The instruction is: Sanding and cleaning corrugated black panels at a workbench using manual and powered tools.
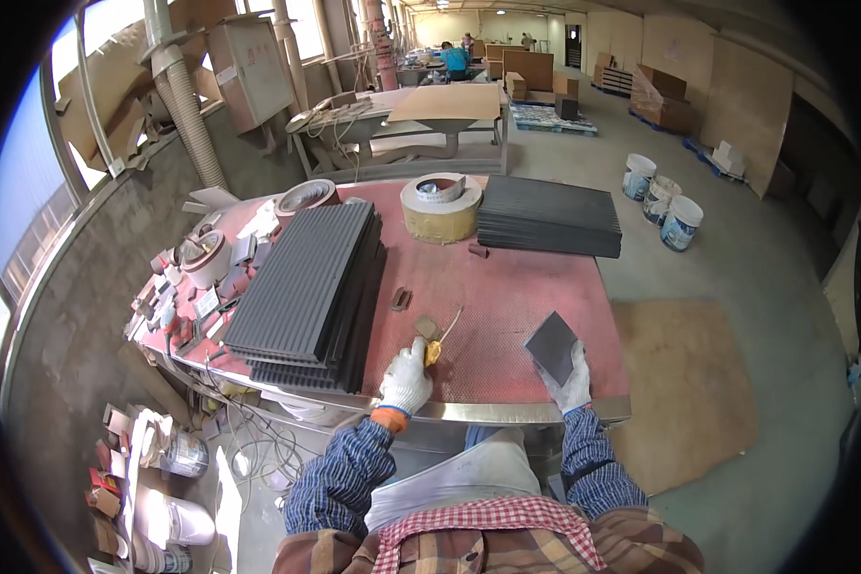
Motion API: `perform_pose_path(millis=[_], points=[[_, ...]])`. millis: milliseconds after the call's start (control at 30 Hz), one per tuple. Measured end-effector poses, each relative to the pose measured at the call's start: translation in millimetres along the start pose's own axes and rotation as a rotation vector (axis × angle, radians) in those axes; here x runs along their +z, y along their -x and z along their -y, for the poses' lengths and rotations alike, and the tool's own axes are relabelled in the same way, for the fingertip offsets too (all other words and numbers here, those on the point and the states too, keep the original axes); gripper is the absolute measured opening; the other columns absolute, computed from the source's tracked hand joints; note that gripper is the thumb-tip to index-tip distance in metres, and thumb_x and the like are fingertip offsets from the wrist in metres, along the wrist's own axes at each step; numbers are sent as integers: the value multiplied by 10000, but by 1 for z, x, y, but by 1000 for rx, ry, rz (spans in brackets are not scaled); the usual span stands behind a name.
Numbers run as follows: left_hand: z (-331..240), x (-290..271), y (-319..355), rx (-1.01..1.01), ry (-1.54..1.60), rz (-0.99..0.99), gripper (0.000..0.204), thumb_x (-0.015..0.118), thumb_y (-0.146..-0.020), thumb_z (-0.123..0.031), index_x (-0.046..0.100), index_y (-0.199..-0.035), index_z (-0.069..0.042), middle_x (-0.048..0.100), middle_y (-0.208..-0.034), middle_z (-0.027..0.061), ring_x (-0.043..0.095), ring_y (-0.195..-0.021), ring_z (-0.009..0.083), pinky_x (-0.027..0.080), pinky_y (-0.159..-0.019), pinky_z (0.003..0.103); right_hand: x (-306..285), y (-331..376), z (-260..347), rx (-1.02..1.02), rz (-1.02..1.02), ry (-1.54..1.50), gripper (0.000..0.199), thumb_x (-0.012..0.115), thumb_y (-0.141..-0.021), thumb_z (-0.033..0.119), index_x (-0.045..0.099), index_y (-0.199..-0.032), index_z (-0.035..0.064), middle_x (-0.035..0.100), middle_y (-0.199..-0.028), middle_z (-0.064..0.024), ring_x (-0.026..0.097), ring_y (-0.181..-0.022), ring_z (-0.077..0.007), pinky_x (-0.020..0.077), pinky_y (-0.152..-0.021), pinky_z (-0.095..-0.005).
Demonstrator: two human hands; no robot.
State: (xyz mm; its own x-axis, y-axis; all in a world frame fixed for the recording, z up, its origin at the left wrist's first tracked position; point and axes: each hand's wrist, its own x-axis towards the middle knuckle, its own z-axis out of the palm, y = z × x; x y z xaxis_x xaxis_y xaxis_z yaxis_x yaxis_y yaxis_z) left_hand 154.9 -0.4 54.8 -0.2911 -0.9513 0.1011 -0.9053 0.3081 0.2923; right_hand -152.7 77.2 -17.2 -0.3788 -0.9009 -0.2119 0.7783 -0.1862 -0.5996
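The red worktop (517,287) carries a tall stack of dark ridged panels (301,273) at left and a lower stack of dark panels (550,215) at far right. On the floor beyond stand 3 pails (680,228), contents unclear. A smaller tub (208,268) on the worktop's left holds small items too indistinct to name. The right hand's (571,383) fingers clamp a dark square plate (551,347) above the near edge; the left hand's (407,380) fingers close around a yellow-handled tool (433,353).

3 buckets (659,203) stand together on the floor (784,297) beyond a brown sheet (684,392).
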Motion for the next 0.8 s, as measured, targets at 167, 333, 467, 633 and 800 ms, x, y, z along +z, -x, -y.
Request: perform_pose_path(millis=[167,333,467,633,800], points=[[-2,-35,33,-21,240,-4,426,706,-842,-248,616,-1229,-95,646,-1106,217,656,-1035,395,531,-838,516,2,1,-2,24,-18,-7,633,615,-945,557,507,-1356,87,593,-1293,-114,587,-1179,-309,498,-991,-485],[-11,-99,66,33,113,74,345,732,-857,-331,694,-1117,-107,627,-1085,183,660,-978,377,537,-819,497,-5,-5,-3,18,22,-7,644,618,-940,563,511,-1353,82,595,-1296,-115,582,-1189,-304,499,-989,-484],[15,-137,99,98,191,-90,332,750,-842,-289,686,-1102,-92,626,-1122,174,654,-982,371,534,-833,448,0,-3,-5,22,47,17,641,615,-941,565,521,-1348,78,603,-1290,-108,580,-1193,-293,495,-995,-475],[37,-214,127,-189,70,-47,328,763,-833,-306,669,-1088,-123,709,-949,150,691,-900,371,537,-751,459,-1,5,3,16,-6,24,630,612,-945,561,525,-1350,86,605,-1293,-95,583,-1190,-285,485,-1007,-472],[112,-253,148,-278,-68,-266,259,795,-791,-253,697,-958,-81,695,-830,169,691,-780,361,527,-673,426,4,7,1,19,69,26,620,611,-945,565,533,-1347,99,613,-1280,-87,574,-1203,-273,454,-1024,-485]])
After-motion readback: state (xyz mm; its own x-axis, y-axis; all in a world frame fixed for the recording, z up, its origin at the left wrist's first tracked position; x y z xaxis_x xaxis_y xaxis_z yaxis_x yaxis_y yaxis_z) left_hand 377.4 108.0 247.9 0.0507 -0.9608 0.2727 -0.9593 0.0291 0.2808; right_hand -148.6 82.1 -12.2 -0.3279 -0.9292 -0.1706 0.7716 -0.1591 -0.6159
